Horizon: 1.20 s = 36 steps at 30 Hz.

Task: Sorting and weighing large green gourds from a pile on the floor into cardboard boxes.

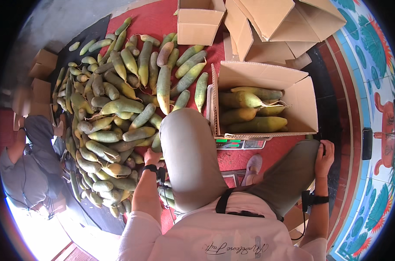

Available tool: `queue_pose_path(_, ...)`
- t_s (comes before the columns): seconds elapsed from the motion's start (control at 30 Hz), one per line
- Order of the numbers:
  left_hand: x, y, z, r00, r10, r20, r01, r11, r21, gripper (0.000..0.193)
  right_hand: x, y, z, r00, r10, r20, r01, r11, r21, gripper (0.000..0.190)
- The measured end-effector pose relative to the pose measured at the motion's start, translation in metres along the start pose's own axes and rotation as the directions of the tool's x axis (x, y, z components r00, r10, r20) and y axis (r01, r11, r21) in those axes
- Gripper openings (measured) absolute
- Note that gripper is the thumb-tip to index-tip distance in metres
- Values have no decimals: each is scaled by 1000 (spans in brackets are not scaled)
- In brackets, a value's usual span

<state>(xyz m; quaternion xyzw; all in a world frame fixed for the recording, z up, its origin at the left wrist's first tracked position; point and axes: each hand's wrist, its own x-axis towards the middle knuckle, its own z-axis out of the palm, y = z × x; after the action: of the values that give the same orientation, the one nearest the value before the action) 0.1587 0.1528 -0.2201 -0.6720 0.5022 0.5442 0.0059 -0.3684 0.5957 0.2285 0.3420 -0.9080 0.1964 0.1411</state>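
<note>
My left hand (152, 156) reaches down beside my left knee, at the edge of a large pile of green radishes (121, 106). Its fingertips are at the lower end of one radish (157, 143); whether they grip it is not plain. Resting on my right knee is my right hand (324, 158), holding nothing. In front of me an open cardboard box (266, 74) holds several green radishes (261, 124) lying on their sides. The box stands on a digital scale (239, 144), whose lit panel shows below its near edge.
Another open cardboard box (199, 32) stands beyond the pile, with further open cartons (282, 32) to its right. At the left a person (37, 163) sits beside the pile, near small cardboard boxes (43, 63). A tiled wall (376, 137) runs along the right.
</note>
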Motion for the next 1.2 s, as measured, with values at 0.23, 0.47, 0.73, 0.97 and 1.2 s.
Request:
queue_pose_path(0.23, -130, 120, 33, 764, 458, 455, -642, 609, 466, 50, -12, -3, -17, 999, 44, -29, -46, 996, -82, 12)
queue_pose_path(0.47, -260, 196, -34, 982, 189, 22, -123, 720, -683, 26, 0, -9, -2, 1000, -11, -29, 12, 1000, 16, 11)
queue_pose_path(0.73, -380, 300, -61, 787, 617, 8, -520, 671, -529, 56, 14, -77, -21, 997, 29, 72, -57, 905, 421, 20)
queue_pose_path(0.97, -439, 339, -17, 624, 531, 573, -434, 846, -311, 58, 15, -171, -68, 865, -499, 45, 435, 793, 426, 50)
queue_pose_path(1.2, -451, 332, 27, 510, 441, 738, -430, 874, -226, 42, -10, -170, -53, 769, -578, 275, 455, 795, 401, 58)
